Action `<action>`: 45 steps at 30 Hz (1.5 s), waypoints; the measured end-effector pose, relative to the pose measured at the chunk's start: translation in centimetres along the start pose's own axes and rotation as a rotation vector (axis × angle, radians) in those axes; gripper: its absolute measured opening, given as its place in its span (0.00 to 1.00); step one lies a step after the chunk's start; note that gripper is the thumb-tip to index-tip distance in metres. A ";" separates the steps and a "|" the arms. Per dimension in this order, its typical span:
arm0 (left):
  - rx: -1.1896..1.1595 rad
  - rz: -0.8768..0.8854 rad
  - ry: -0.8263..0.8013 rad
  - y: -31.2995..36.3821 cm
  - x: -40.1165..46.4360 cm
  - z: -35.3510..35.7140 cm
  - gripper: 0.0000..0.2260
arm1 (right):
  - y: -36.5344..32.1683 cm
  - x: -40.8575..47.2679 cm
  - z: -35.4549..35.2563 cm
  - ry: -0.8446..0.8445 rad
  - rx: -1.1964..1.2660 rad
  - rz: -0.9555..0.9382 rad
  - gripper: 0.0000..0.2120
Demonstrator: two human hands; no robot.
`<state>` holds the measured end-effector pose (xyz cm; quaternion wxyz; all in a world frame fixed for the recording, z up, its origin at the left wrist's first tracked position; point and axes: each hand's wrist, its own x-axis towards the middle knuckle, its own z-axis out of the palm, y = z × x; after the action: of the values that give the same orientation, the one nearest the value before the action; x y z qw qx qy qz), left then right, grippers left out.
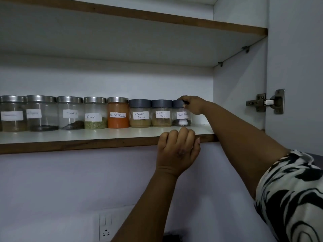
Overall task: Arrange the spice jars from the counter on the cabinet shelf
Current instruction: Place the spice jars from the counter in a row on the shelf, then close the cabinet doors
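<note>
Cabinet shelf (104, 137) | right hand (192, 104) grips black pepper jar (181, 114) lid | left hand (178, 149) curled on edge

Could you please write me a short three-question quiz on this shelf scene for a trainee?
1. True or false: the right hand grips the lid of the Black Pepper jar.
2. Which jar stands directly left of the Garam Masala jar? A) Fennel B) Coriander Powder C) Cloves
3. Fill in: the left hand rests on the front edge of the ____.

Key: 1 true; 2 B, the Coriander Powder jar; 3 shelf.
</note>
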<state>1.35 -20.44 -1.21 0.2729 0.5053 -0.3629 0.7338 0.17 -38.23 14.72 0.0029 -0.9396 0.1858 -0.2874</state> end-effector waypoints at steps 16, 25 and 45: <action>-0.026 -0.034 -0.025 0.2 -0.1 0.0 0.11 | 1.2 -0.6 -0.1 0.025 0.317 0.074 0.18; 0.000 -0.015 -0.015 0.0 -0.1 0.2 0.11 | 0.7 -1.0 -0.1 0.043 0.277 0.122 0.27; -0.250 -0.122 -0.331 0.4 0.6 -3.8 0.09 | -4.4 -19.3 2.3 0.391 -0.078 0.029 0.20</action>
<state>-1.21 -17.63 -1.60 0.3140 0.6021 -0.4598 0.5722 -11.80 -27.62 2.91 -0.0654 -0.8626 0.2073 -0.4568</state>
